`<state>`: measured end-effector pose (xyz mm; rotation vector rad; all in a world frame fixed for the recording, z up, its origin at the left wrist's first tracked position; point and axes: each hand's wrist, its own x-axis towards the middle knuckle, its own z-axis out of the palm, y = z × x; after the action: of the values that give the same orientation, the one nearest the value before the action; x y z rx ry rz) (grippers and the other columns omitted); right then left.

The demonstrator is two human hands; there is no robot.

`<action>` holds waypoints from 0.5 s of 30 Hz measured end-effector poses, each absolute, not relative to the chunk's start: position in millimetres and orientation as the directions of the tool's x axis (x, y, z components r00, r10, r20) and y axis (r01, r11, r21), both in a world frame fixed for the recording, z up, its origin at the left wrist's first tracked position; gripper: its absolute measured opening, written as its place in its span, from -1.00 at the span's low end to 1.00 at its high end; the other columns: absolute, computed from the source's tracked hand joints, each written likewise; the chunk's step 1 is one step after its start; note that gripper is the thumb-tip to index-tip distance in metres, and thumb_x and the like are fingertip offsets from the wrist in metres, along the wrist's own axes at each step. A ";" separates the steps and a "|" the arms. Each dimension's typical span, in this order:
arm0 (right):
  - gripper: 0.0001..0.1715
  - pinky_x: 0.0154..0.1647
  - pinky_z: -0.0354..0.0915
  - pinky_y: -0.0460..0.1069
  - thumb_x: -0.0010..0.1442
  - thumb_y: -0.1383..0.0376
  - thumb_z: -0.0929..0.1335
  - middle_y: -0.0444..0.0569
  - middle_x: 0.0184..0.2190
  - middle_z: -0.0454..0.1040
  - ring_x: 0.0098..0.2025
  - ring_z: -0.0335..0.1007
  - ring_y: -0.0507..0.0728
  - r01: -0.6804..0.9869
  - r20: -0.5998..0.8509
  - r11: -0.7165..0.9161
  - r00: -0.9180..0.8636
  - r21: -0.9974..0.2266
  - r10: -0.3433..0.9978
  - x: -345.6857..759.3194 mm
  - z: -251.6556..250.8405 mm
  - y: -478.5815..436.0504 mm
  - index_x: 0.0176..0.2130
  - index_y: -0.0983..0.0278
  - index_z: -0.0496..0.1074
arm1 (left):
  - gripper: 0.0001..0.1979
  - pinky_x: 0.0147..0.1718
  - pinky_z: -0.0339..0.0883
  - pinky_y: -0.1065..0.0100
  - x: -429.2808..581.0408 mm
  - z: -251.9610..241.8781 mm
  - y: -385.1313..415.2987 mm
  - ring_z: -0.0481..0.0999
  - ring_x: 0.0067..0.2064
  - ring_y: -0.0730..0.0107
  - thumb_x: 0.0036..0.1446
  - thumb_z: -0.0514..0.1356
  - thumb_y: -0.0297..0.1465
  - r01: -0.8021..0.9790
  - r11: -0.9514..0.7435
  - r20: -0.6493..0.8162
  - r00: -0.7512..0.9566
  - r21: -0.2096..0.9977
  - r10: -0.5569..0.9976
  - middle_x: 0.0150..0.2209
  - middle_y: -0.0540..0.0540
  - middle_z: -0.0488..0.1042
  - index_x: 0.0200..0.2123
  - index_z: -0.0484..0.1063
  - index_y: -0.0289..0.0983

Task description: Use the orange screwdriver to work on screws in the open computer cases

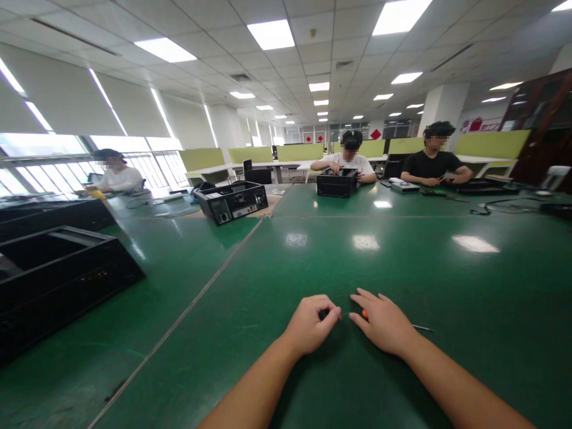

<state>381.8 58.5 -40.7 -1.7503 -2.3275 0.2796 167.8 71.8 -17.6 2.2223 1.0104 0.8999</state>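
My left hand (pixel 310 325) rests over the green tabletop with its fingers curled in and the thumb close to the index finger. Nothing shows in the gap between them. Just to its right, my right hand (pixel 382 322) lies palm down with its fingers spread. Beneath it is a screwdriver, mostly covered: a bit of orange handle (pixel 365 314) shows by the thumb, and the thin metal shaft (pixel 423 328) sticks out on the right. The two hands are close together but apart.
A black computer case (pixel 75 280) stands at the left, another (pixel 235 199) farther back. Across the table a person works at a black case (pixel 336 185). Another person (pixel 433 161) sits at right near cables (pixel 500 205); a third person (pixel 120 176) is far left. A seam (pixel 196 298) crosses the table (pixel 250 286).
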 end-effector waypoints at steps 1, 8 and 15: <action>-0.36 0.38 0.07 0.31 0.39 0.08 0.25 0.18 0.35 0.25 0.37 0.18 0.30 0.920 0.057 0.274 -0.269 -0.279 0.962 381.8 -40.4 58.3 0.30 0.34 0.35 | -0.71 -0.26 0.29 0.35 167.9 -17.6 71.9 0.51 -0.33 0.37 0.29 0.15 -0.33 0.440 -0.580 0.349 0.500 0.686 0.792 -0.42 -0.06 0.55 -0.45 0.55 -0.27; -0.36 0.40 0.04 0.28 0.38 0.06 0.26 0.15 0.35 0.25 0.37 0.17 0.28 0.915 0.060 0.275 -0.269 -0.295 0.961 383.7 -41.4 58.1 0.30 0.31 0.35 | -0.70 -0.27 0.31 0.35 168.4 -18.1 70.5 0.52 -0.33 0.36 0.29 0.14 -0.31 0.447 -0.592 0.347 0.517 0.671 0.782 -0.42 -0.07 0.56 -0.44 0.55 -0.27; -0.36 0.39 0.04 0.29 0.37 0.06 0.27 0.15 0.35 0.26 0.37 0.18 0.29 0.911 0.062 0.273 -0.267 -0.309 0.962 385.0 -42.4 59.0 0.30 0.30 0.36 | -0.71 -0.28 0.31 0.35 167.9 -19.6 71.8 0.52 -0.34 0.36 0.29 0.15 -0.33 0.451 -0.597 0.345 0.524 0.663 0.779 -0.42 -0.07 0.57 -0.44 0.56 -0.26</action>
<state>385.0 59.0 -42.4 -1.7350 -2.3065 0.3109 167.9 71.8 -19.6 2.2650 1.0000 0.8680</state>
